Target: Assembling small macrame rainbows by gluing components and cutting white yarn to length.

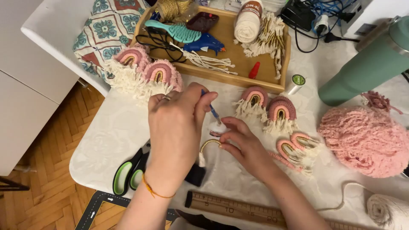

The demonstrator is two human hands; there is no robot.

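Note:
My left hand grips a thin blue-handled tool that points down at a small white fringed piece. My right hand pinches that piece from the right, just above a small curved cord arch lying on the white cloth. Finished pink and tan yarn rainbows lie just behind my right hand. More rainbows lie to its right.
Green-handled scissors lie left of my left wrist. A wooden ruler lies at the near edge. A wooden tray with a teal comb, blue glue gun and cord stands behind. Pink fluffy yarn, a green bottle and a cord spool are at right.

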